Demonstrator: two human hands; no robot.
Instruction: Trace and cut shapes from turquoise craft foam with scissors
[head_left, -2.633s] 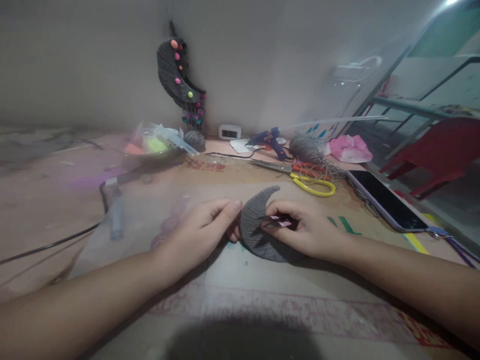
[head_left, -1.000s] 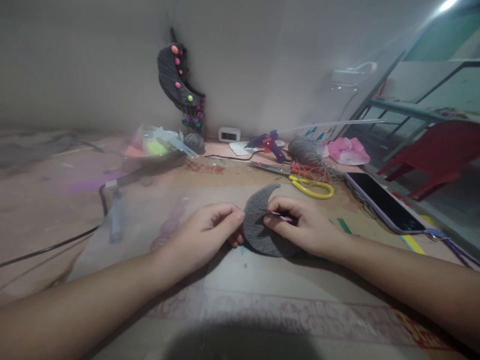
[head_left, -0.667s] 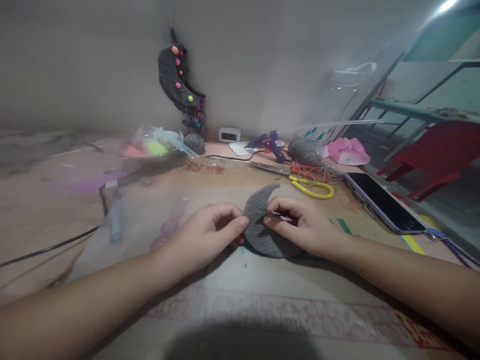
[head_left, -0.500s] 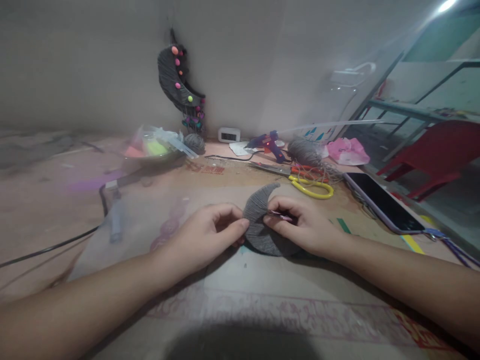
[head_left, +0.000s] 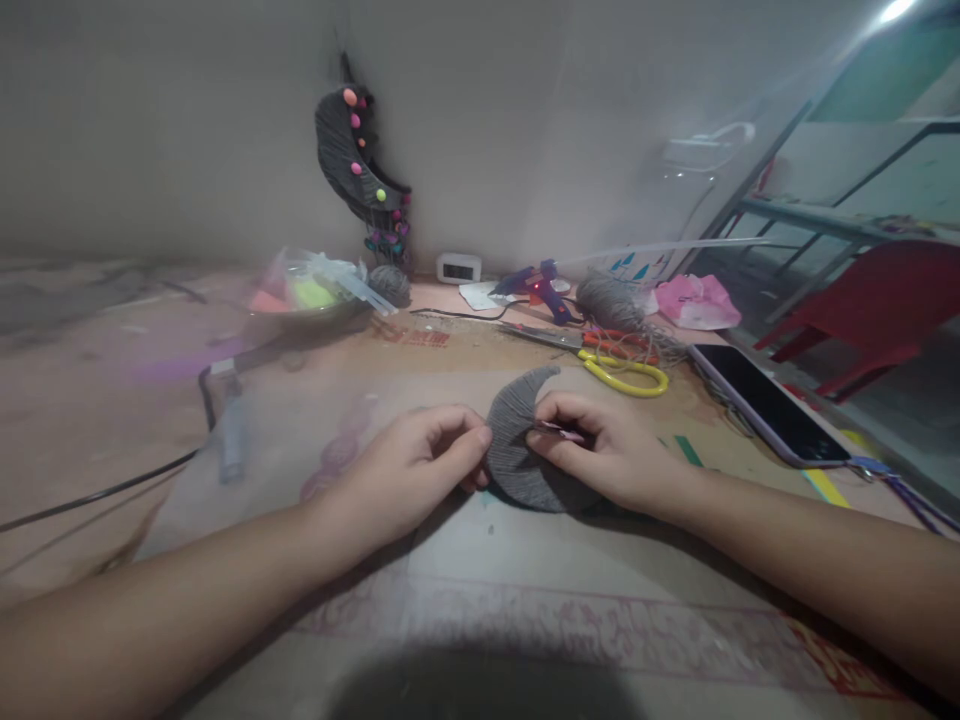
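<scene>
A crescent moon wrapped in grey yarn (head_left: 516, 425) lies low over the cardboard, its pointed tip up and to the right. On its outer left edge, my left hand (head_left: 427, 455) has thumb and fingertips closed together at the rim. My right hand (head_left: 600, 445) pinches the inner curve from the right, covering the lower right part of the moon. A small pinkish piece (head_left: 561, 431) shows between the right fingers; its kind cannot be made out.
Behind the hands lie yellow-handled scissors (head_left: 626, 375), a glue gun (head_left: 541, 290), grey yarn (head_left: 611, 300) and a small digital clock (head_left: 458, 268). A phone (head_left: 772, 405) lies right. A bowl (head_left: 307, 309) stands left. A decorated moon (head_left: 341, 150) hangs on the wall.
My left thumb has slid slightly left, off the moon's face to its outer edge. The right hand and the moon look nearly still.
</scene>
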